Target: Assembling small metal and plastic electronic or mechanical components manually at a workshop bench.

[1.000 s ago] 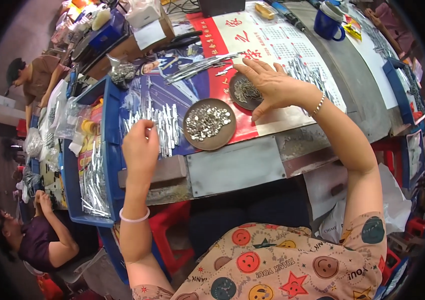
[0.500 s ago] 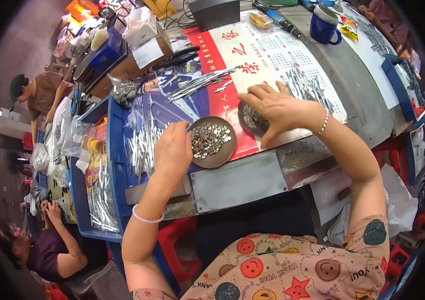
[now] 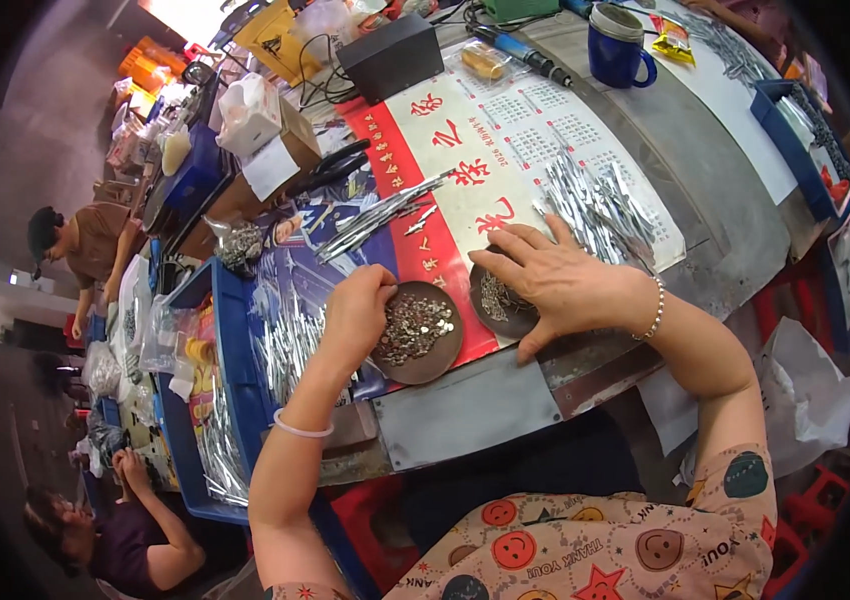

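My left hand (image 3: pixel 355 315) is at the left rim of a round brown dish (image 3: pixel 427 373) with small shiny metal pieces (image 3: pixel 415 328) heaped in it. Its fingers are bent together, and whatever they pinch is hidden. My right hand (image 3: pixel 575 280) spreads over a second dark dish (image 3: pixel 515 324), fingers at the far side and thumb at the near side. Thin chain-like metal pieces (image 3: pixel 497 298) show in that dish; the hand covers the rest. Silvery metal strips lie in a pile (image 3: pixel 600 208) beyond my right hand, a bundle (image 3: pixel 380 218) between the hands, and another pile (image 3: pixel 292 345) left of my left hand.
A printed calendar sheet (image 3: pixel 490 115) covers the bench under the dishes. Left stands a blue tray (image 3: pixel 235 400) with more strips. Far off are a black box (image 3: pixel 391 58), a blue rotary tool (image 3: pixel 525 55) and a blue mug (image 3: pixel 613 60). Two people (image 3: pixel 85 240) work at the left.
The view has shifted, so the bench sits lower in the picture. Both hands stay at their dishes; my left fingers have curled closer at the dish's upper left rim.
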Demonstrator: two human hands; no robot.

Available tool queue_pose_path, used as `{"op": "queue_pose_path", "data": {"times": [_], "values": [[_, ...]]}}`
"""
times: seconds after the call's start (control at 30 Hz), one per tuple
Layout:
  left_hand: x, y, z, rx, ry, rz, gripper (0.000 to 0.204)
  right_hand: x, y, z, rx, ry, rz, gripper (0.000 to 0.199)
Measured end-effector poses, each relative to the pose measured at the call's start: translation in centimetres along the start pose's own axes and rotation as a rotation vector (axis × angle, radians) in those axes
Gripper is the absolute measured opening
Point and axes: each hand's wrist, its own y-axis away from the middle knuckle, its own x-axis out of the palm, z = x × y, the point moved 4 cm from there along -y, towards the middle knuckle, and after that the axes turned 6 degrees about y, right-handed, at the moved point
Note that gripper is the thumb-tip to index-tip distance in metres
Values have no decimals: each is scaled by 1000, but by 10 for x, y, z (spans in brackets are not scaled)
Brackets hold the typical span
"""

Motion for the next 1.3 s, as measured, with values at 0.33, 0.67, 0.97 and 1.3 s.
{"op": "queue_pose_path", "data": {"times": [0.33,0.67,0.97,1.3], "values": [[9,-13,-13,-6,68,-11,9,-3,8,-13,16,-45,-56,105],[-7,-36,-2,48,195,-180,11,-37,12,-32,64,-217,-471,33],[38,-69,14,103,-108,-101,21,-53,37,36,29,-255,-411,35],[-4,-11,-15,56,280,-236,19,-33,50,96,195,-504,-476,41]]}}
